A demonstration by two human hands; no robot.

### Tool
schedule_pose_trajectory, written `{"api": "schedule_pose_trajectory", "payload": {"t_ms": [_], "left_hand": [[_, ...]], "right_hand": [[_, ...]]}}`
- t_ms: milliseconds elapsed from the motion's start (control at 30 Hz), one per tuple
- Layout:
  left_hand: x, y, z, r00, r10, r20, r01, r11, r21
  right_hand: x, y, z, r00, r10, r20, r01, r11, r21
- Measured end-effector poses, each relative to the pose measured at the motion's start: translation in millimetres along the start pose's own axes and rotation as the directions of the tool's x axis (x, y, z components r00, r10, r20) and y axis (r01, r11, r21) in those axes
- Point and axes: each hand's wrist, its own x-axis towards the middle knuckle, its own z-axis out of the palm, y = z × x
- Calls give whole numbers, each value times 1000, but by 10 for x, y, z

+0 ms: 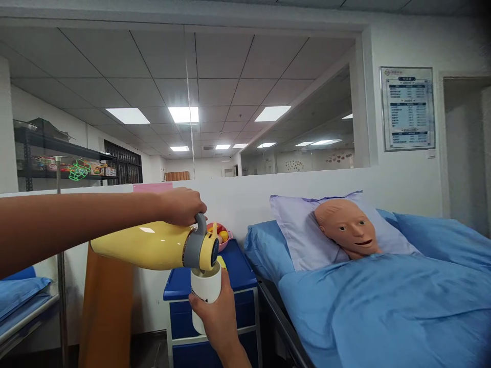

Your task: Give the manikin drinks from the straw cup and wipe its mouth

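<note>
My left hand (182, 206) is closed around the grey handle of a yellow thermos jug (143, 248). The jug lies tipped nearly level, its spout end pointing right. Directly under the spout, a white cup (198, 317) stands upright in my right hand (220, 314), with the thumb on its near side and the other fingers around the right. The spout is at the cup's rim; whether liquid is flowing I cannot make out. Both are held in the air in front of a blue bedside cabinet (240, 273).
On the cabinet's back stands a pink basket (230, 236) of fruit. To the right, a manikin (347, 227) lies in a bed under a blue quilt (383, 306), its head on a pale pillow (291, 225). At left are a metal pole (61, 306) and another bed (23, 306).
</note>
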Motion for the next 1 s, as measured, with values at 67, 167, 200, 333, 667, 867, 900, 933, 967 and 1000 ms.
{"api": "schedule_pose_trajectory", "payload": {"t_ms": [67, 167, 200, 333, 667, 867, 900, 933, 967, 1000], "left_hand": [[1, 34, -47, 1000, 11, 12, -11, 1000, 13], [11, 67, -88, 999, 18, 33, -19, 999, 30], [16, 75, -95, 999, 25, 38, -26, 999, 38], [37, 106, -122, 996, 77, 40, -80, 994, 75], [80, 78, -207, 991, 121, 49, -126, 983, 131], [131, -30, -151, 991, 136, 4, -135, 981, 142], [131, -44, -151, 992, 128, 3, -127, 982, 137], [130, -56, -153, 993, 118, 5, -118, 984, 131], [126, -66, -154, 994, 109, 9, -110, 986, 126], [122, -74, -155, 995, 103, 12, -104, 987, 126]], "right_hand": [[-14, -6, 5, 1000, -8, 2, 8, 1000, 18], [-31, -23, 16, 999, -24, 35, 23, 999, 50], [-36, -27, 21, 999, -28, 42, 26, 998, 50], [-53, -32, 40, 999, -37, 40, 34, 997, 71], [-21, -117, 81, 998, -42, 54, 37, 995, 96], [14, -101, 69, 998, -55, -5, 55, 998, 38], [20, -94, 58, 998, -60, -5, 60, 997, 49], [25, -88, 49, 998, -62, -6, 63, 996, 58], [29, -83, 41, 998, -63, -8, 63, 996, 62], [32, -78, 35, 998, -62, -11, 63, 996, 61]]}}
